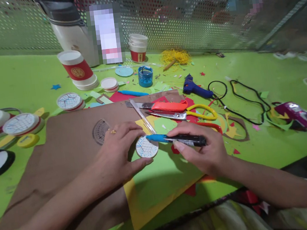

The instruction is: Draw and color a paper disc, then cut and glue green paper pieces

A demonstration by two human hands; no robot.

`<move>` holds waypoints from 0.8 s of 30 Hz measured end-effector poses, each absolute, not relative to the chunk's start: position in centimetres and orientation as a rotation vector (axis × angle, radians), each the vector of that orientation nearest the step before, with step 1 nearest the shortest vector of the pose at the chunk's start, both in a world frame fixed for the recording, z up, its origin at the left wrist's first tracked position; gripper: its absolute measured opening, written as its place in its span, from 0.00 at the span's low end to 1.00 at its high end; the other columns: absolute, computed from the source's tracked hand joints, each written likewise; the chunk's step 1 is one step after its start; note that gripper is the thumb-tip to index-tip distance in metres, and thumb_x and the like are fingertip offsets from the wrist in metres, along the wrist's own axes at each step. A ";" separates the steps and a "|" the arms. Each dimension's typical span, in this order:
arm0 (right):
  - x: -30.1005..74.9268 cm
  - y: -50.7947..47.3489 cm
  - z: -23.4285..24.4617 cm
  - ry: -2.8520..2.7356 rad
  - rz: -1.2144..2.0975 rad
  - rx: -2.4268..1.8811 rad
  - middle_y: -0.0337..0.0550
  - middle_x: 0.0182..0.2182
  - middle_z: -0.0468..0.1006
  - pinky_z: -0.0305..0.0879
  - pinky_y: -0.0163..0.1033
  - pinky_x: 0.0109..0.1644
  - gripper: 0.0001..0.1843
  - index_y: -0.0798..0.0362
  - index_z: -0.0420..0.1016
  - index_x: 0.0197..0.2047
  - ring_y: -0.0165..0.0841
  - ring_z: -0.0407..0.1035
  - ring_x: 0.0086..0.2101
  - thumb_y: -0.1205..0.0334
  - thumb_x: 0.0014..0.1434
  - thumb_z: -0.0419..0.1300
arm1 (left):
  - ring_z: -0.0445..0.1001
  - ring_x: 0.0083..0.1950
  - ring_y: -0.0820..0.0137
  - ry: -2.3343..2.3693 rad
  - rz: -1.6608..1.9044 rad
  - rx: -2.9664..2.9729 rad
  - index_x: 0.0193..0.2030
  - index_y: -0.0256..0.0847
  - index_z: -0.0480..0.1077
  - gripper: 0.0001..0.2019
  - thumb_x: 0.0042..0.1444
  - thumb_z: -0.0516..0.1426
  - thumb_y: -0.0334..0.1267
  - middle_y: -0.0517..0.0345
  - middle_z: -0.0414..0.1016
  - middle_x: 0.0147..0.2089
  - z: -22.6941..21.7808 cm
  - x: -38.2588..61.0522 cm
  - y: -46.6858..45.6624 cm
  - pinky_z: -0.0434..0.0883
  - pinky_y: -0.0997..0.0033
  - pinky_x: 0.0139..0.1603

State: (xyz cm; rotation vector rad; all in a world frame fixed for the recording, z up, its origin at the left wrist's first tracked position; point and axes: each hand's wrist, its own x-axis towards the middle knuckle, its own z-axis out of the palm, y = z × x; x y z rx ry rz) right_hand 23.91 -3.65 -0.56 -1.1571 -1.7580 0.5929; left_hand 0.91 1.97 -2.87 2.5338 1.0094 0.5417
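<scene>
My left hand [117,150] curls around a small round white disc [145,151], steadying it between the fingertips and the thumb. Dark lines and blue dots cover the disc's face. In my right hand [208,149] is a black marker [189,139] with a blue front end, gripped by thumb and fingers. Its tip meets the disc's upper right edge. Under the hands lie a green sheet [161,180] and a yellow sheet [137,213], partly over brown cardboard [71,150]. A protractor [100,131] lies just left of my left hand.
Beyond my hands lie a red box cutter [169,106], yellow-handled scissors [204,112] and a blue glue gun [196,88]. A blue paint jar [146,77], stacked paper cups [78,71] and a white flask [70,34] stand farther back. Patterned lids [23,123] sit at left; paper scraps are scattered around.
</scene>
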 end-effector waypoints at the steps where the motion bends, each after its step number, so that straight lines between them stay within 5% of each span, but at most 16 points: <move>1: 23.9 -3.7 -0.5 -1.755 0.591 -1.160 0.38 0.30 0.79 0.69 0.31 0.35 0.10 0.54 0.78 0.39 0.28 0.72 0.30 0.74 0.54 0.61 | 0.67 0.59 0.50 1.011 0.541 2.531 0.53 0.38 0.68 0.24 0.52 0.63 0.47 0.43 0.70 0.56 -2.9 0.9 2.0 0.64 0.47 0.55; 24: 23.7 -3.7 0.0 -1.710 0.572 -1.184 0.38 0.29 0.80 0.71 0.30 0.33 0.10 0.54 0.79 0.37 0.27 0.73 0.27 0.75 0.52 0.61 | 0.67 0.59 0.48 1.025 0.514 2.514 0.52 0.37 0.69 0.24 0.52 0.62 0.48 0.41 0.70 0.57 -2.5 1.1 2.0 0.63 0.45 0.57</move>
